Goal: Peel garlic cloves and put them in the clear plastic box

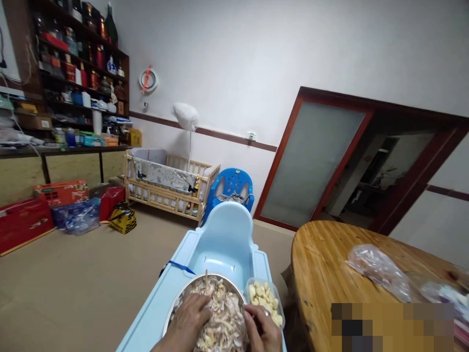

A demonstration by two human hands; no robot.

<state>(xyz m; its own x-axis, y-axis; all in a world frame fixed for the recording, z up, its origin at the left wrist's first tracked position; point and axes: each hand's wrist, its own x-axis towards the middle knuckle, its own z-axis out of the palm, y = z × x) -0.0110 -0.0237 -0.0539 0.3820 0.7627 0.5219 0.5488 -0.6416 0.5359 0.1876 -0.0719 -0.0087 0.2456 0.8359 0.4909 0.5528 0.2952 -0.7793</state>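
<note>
Head view: your left hand (190, 318) is resting, fingers loosely curled, on the garlic skins (220, 313) heaped in the metal bowl (176, 300); your right hand (262, 330) is pinching something small at the bowl's right rim, though what it is cannot be told. Just beyond, the tub of peeled cloves (266, 298) is sitting at the right edge of the blue baby chair (220, 239); a nudge from your wrist could be tipping it off.
</note>
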